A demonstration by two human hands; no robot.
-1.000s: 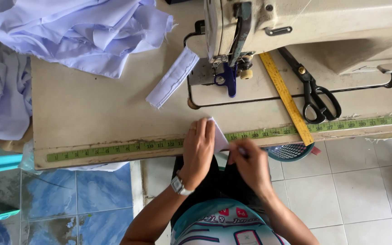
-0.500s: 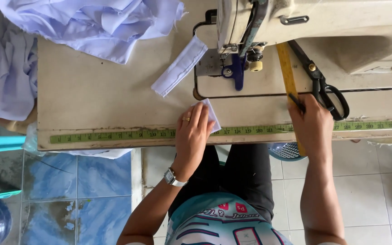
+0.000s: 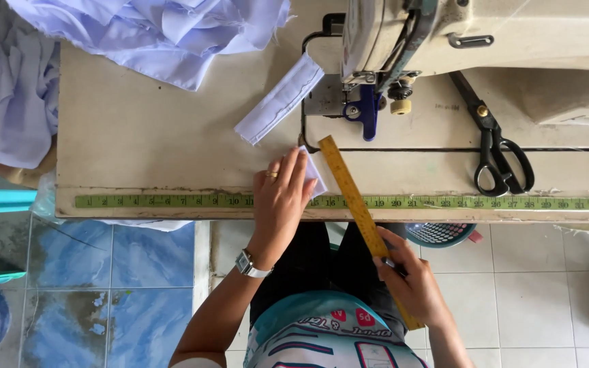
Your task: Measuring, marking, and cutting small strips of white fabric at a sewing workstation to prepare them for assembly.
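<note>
Head view: left hand (image 3: 282, 197) flat on fabric piece (image 3: 313, 178) (pale), right hand (image 3: 410, 279) gripping ruler (image 3: 356, 204).

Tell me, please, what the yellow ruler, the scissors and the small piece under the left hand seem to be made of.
The yellow ruler in the right hand looks like painted wood or stiff plastic: straight, matte, printed marks. The scissors look like dark metal, with black, slightly shiny handles. The small piece under the left hand looks like thin pale woven cloth, soft and matte.
</note>
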